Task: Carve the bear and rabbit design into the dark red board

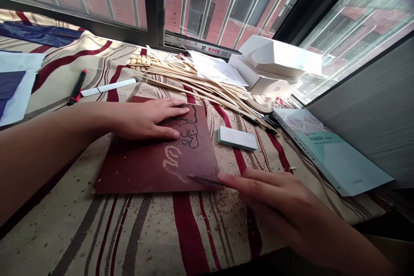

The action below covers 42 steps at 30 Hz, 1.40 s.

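Note:
A dark red carving board (145,164) lies flat on a striped cloth (80,233). Black drawn outlines and pale carved grooves (176,155) mark its right part. My left hand (145,118) rests on the board's upper edge, palm down with fingers stretched flat. My right hand (274,202) is at the board's lower right corner, fingers pinched on a thin dark carving tool (203,180) whose tip touches the board near the grooves.
A white-and-green block (237,138) lies right of the board. Beyond it are a bundle of thin wooden strips (200,84), paper sheets (218,69), white boxes (274,58) and a teal book (330,155). A black marker (76,87) and white pen (108,87) lie at left. Wood shavings dot the cloth.

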Tool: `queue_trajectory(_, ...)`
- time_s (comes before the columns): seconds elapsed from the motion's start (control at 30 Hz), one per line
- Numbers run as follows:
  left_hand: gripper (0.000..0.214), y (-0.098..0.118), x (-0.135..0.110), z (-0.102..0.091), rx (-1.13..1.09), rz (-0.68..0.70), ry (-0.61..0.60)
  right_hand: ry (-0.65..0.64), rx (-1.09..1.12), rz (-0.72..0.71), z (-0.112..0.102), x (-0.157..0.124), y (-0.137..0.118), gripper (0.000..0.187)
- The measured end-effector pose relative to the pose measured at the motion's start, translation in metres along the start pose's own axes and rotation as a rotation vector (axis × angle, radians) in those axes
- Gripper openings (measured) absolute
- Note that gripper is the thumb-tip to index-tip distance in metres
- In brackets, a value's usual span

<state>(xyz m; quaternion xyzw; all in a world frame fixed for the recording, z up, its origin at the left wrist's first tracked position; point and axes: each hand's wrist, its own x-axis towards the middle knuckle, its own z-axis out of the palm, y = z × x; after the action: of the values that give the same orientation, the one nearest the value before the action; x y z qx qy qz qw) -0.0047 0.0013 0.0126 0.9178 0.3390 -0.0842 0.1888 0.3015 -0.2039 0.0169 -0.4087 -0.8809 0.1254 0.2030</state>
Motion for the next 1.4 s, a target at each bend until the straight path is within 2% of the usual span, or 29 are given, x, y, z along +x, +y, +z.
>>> queue_trajectory(0.13,0.098,0.001,0.001,0.000,0.009,-0.010,-0.008,0.006,-0.007,-0.046,0.003,-0.007,0.000,0.048)
queue_trajectory(0.33,0.098,0.001,0.000,-0.001,-0.004,-0.017,0.001,-0.012,-0.064,-0.043,0.000,-0.003,-0.004,0.048)
queue_trajectory(0.67,0.099,-0.001,0.000,0.000,0.007,-0.013,0.002,0.019,-0.087,-0.028,0.008,-0.009,-0.010,0.052)
queue_trajectory(0.83,0.100,0.002,0.001,-0.001,0.003,0.011,0.003,-0.022,-0.197,-0.018,0.013,-0.019,-0.020,0.049)
queue_trajectory(1.0,0.100,0.001,0.001,-0.001,-0.010,0.032,0.013,-0.058,-0.197,-0.025,0.020,-0.029,-0.026,0.056)
queue_trajectory(1.17,0.101,-0.001,0.002,0.000,0.002,0.049,0.052,-0.052,-0.236,-0.068,0.022,-0.027,-0.023,0.053)
queue_trajectory(1.4,0.105,-0.001,0.004,-0.001,0.017,0.053,0.032,-0.087,-0.321,-0.094,0.021,-0.027,-0.026,0.049)
